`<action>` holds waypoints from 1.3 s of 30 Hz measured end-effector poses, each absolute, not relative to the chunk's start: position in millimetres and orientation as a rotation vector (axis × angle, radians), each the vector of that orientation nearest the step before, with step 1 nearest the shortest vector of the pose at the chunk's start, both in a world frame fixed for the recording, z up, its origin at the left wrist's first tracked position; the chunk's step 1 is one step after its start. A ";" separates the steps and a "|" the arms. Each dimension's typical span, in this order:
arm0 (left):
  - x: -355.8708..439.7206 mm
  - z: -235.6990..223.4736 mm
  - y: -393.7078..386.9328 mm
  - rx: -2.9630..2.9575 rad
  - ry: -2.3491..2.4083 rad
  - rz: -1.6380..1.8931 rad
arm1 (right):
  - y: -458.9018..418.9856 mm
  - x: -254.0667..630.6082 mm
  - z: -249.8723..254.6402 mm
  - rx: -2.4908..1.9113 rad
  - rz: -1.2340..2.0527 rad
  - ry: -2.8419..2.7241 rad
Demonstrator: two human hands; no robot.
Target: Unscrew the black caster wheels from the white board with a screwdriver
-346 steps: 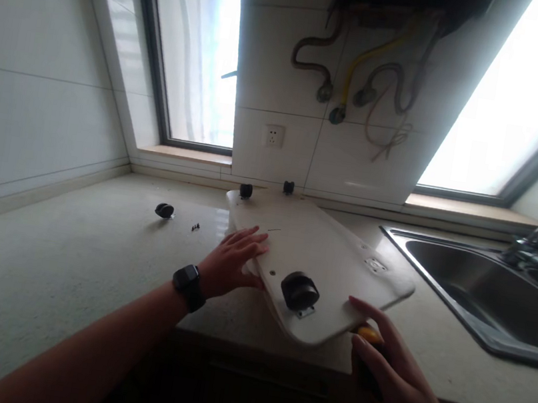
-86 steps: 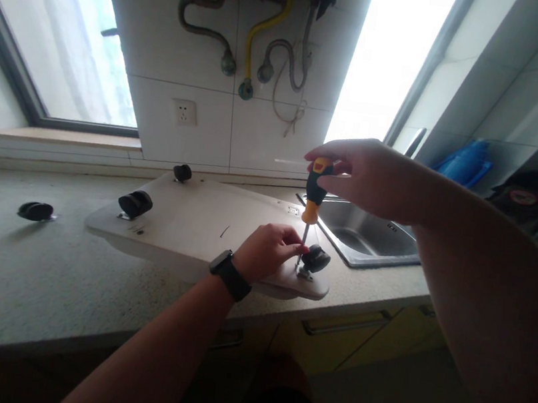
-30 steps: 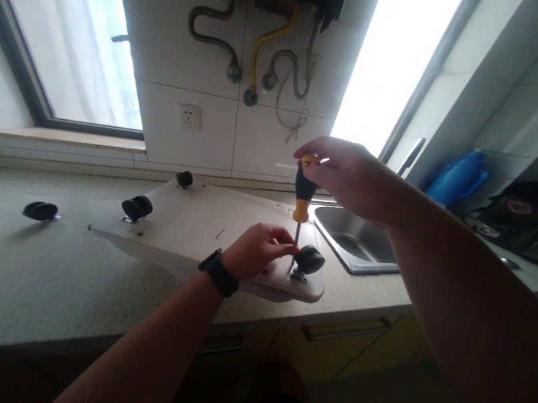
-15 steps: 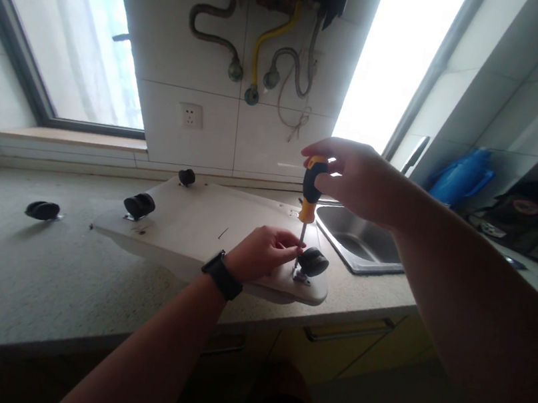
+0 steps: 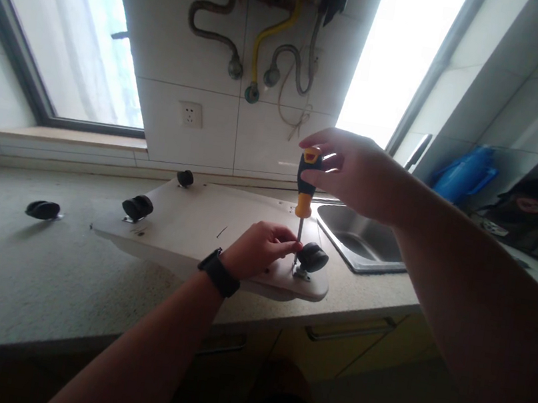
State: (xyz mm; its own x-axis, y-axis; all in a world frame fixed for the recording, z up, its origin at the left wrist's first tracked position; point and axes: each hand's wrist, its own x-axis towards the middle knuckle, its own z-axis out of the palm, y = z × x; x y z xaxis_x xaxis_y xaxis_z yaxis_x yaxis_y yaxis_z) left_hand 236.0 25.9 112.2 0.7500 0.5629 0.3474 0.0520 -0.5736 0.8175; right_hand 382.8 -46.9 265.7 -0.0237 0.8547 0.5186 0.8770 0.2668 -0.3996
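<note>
Right hand (image 5: 349, 173), level above the white board (image 5: 196, 217), fingers curled round upright screwdriver (image 5: 307, 180); left hand (image 5: 262, 247), low over the board, fingertips pinched at screwdriver's shaft.

The screwdriver handle (image 5: 307, 179) is dark green and yellow-orange; the speckled countertop (image 5: 61, 271) is grey-beige.

Kitchen, metal sink (image 5: 362, 239) set into speckled counter (image 5: 87, 269); tiled walls (image 5: 278, 142), yellow cabinet drawers (image 5: 352, 352) below
</note>
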 end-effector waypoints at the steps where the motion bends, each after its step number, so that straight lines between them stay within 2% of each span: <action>1: 235.9 112.7 26.0 2.091 0.468 0.761 | -47.0 382.1 266.2 -1.564 -0.030 -1.853; 12: 235.3 112.9 33.5 1.887 0.350 0.841 | -45.3 375.5 265.7 -1.569 0.026 -1.826; 17: 234.1 135.2 56.9 2.097 0.205 0.489 | -45.0 379.8 264.4 -1.537 0.061 -1.790; 21: 241.9 146.0 80.1 2.073 0.116 0.424 | -45.6 379.9 265.8 -1.531 0.079 -1.788; 28: 244.2 116.1 91.6 1.700 0.136 0.373 | -47.2 379.9 264.8 -1.499 0.084 -1.782; 34: 243.6 106.4 93.4 1.778 0.113 0.277 | -45.1 386.4 261.4 -1.491 0.017 -1.806; 39: 246.0 107.9 88.4 1.878 0.112 0.392 | -46.2 381.9 264.1 -1.495 0.013 -1.824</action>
State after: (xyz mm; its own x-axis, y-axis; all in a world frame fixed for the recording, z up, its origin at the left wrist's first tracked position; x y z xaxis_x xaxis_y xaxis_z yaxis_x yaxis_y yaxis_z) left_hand 246.0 88.4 107.9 0.9395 0.2682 0.2133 -0.1152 -0.3388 0.9338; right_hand 381.9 -46.2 264.1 -0.0220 0.8417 0.5395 0.8339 0.3130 -0.4545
